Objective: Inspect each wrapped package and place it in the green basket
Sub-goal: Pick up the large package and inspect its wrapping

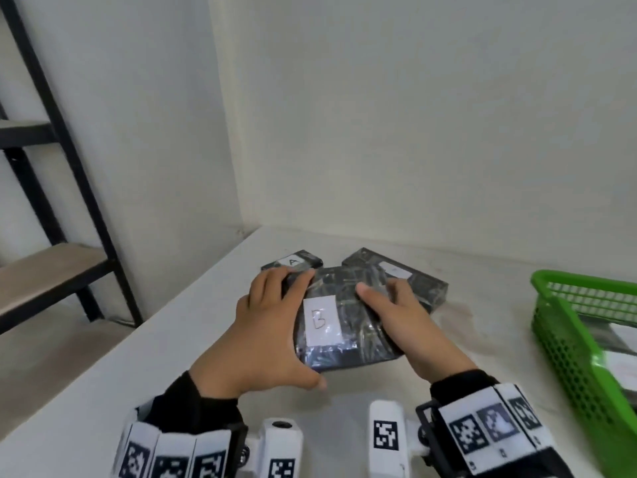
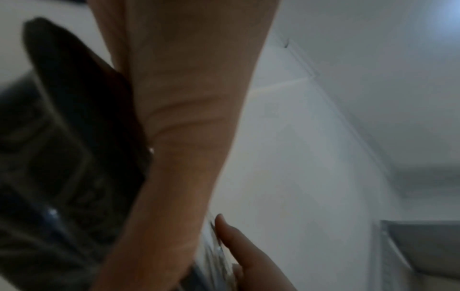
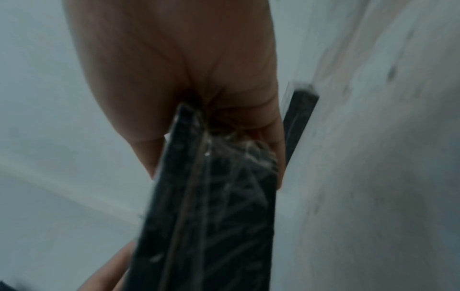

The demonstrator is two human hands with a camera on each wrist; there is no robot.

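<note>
Both hands grip one dark, plastic-wrapped flat package with a white "B" label (image 1: 344, 322) just above the white counter (image 1: 120, 391): the left hand (image 1: 262, 336) curls round its left edge, the right hand (image 1: 406, 326) clasps its right edge, thumb on top. Two similar wrapped packages (image 1: 406, 274) lie just behind. At the right stands the green perforated plastic basket (image 1: 565, 339).

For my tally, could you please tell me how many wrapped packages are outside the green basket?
3: package B held by both hands, package A behind it at left, another package behind at right. Others might lie hidden.
</note>
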